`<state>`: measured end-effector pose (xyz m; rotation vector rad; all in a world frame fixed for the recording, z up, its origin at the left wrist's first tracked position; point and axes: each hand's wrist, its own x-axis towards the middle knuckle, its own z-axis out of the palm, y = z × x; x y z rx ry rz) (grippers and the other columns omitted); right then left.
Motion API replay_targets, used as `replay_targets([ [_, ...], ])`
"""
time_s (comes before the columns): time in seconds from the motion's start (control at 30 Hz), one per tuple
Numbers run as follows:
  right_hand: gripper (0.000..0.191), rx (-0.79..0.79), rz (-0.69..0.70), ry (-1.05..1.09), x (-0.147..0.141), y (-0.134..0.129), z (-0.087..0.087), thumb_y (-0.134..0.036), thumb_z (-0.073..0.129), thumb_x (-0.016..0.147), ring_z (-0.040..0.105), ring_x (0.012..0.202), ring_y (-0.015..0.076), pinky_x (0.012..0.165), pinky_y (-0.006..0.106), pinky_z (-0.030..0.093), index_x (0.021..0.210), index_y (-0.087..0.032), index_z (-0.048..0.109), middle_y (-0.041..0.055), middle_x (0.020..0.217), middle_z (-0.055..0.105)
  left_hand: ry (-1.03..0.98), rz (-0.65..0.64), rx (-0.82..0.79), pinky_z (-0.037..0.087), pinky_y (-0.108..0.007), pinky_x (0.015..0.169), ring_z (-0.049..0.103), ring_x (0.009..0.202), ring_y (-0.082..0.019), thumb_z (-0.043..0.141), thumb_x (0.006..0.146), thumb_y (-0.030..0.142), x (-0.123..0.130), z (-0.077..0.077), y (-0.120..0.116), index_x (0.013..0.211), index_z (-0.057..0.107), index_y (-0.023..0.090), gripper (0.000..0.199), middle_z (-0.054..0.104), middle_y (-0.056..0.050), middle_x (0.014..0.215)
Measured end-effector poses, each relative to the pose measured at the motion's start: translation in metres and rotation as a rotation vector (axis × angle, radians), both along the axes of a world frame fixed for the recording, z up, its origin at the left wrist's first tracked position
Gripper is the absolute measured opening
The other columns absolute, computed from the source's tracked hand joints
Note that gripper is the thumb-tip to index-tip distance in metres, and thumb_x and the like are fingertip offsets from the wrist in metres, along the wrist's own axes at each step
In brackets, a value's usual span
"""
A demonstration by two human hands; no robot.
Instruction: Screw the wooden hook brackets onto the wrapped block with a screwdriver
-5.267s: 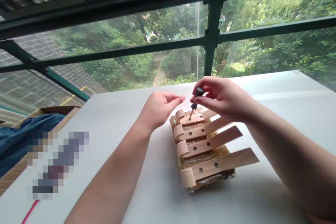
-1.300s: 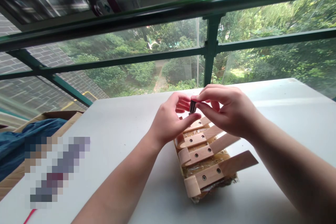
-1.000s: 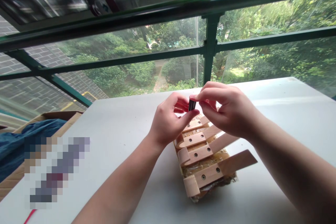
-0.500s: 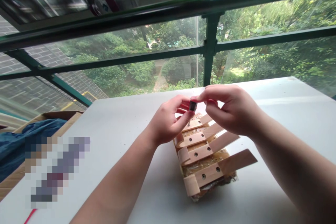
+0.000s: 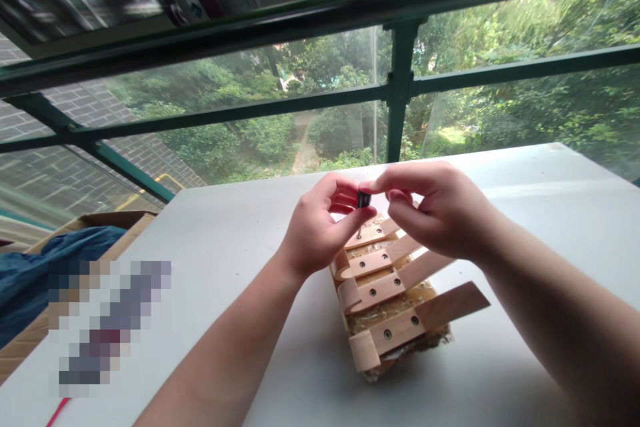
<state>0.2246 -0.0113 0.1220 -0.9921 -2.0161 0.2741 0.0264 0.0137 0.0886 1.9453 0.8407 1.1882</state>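
Between the thumb and fingers of my left hand (image 5: 325, 223) is a small dark cylindrical piece (image 5: 364, 199), with a thin metal shaft below it reaching a screw on the farthest wooden strip. The index finger of my right hand (image 5: 430, 207) presses on the top of the dark piece, its other fingers curled. Under my hands lies a block wrapped in brownish clear film (image 5: 420, 293). Several pale wooden strips (image 5: 400, 330) cross it, each fixed with dark screws, their left ends rounded.
The block rests on a white table (image 5: 225, 240). At the left are a cardboard box (image 5: 143, 220) with blue cloth (image 5: 65, 250), a blurred-out long object (image 5: 115, 320) and a red cord (image 5: 57, 411). Green railing (image 5: 400, 87) and glass stand behind the table.
My left hand has shifted slightly up, its fingers moved around the dark piece, which stands a little more upright. My right index finger has followed slightly left.
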Motion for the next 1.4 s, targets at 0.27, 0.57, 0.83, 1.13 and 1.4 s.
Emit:
replay_targets([
  [0.27, 0.017, -0.013, -0.044, -0.023, 0.001, 0.001, 0.001, -0.011, 0.055, 0.075, 0.043, 0.055, 0.0098, 0.055, 0.025, 0.036, 0.079, -0.019, 0.069, -0.0028, 0.061, 0.055, 0.033, -0.203, -0.087, 0.054, -0.034, 0.093, 0.067, 0.105, -0.022, 0.057, 0.094, 0.031, -0.006, 0.003, 0.006, 0.124, 0.061, 0.016, 0.033, 0.071, -0.011, 0.113],
  [0.57, 0.024, -0.05, -0.099, 0.02, 0.008, 0.008, -0.002, -0.006, 0.055, 0.072, 0.056, 0.062, 0.0131, 0.057, 0.026, 0.042, 0.084, -0.019, 0.072, 0.0012, 0.08, 0.072, 0.18, -0.157, -0.13, 0.052, -0.037, 0.094, 0.066, 0.103, -0.023, 0.058, 0.093, 0.037, 0.006, -0.004, 0.0, 0.127, 0.056, 0.019, 0.039, 0.068, -0.01, 0.114],
  [0.83, 0.025, -0.026, -0.064, 0.005, 0.005, 0.005, -0.002, -0.007, 0.054, 0.072, 0.055, 0.063, 0.0128, 0.058, 0.026, 0.04, 0.088, -0.019, 0.07, 0.0008, 0.076, 0.068, 0.123, -0.063, -0.18, 0.052, -0.034, 0.088, 0.066, 0.101, -0.021, 0.066, 0.087, 0.039, 0.007, -0.01, 0.0, 0.116, 0.053, 0.021, 0.036, 0.068, -0.008, 0.108],
  [1.13, 0.01, -0.013, -0.017, -0.04, -0.004, 0.001, -0.004, -0.012, 0.054, 0.081, 0.044, 0.058, 0.0101, 0.055, 0.025, 0.035, 0.086, -0.02, 0.056, -0.0043, 0.064, 0.052, 0.104, -0.097, -0.186, 0.051, -0.032, 0.082, 0.065, 0.094, -0.021, 0.063, 0.089, 0.04, 0.007, -0.012, 0.002, 0.103, 0.054, 0.018, 0.027, 0.068, -0.007, 0.102],
  [1.4, 0.013, 0.075, -0.024, -0.091, -0.009, 0.002, -0.006, -0.011, 0.054, 0.083, 0.056, 0.074, 0.0142, 0.067, 0.028, 0.042, 0.093, -0.019, 0.055, 0.0039, 0.091, 0.062, 0.196, -0.113, -0.135, 0.052, -0.036, 0.087, 0.063, 0.102, -0.024, 0.054, 0.094, 0.041, 0.007, -0.013, 0.004, 0.12, 0.054, 0.02, 0.033, 0.066, -0.009, 0.114],
])
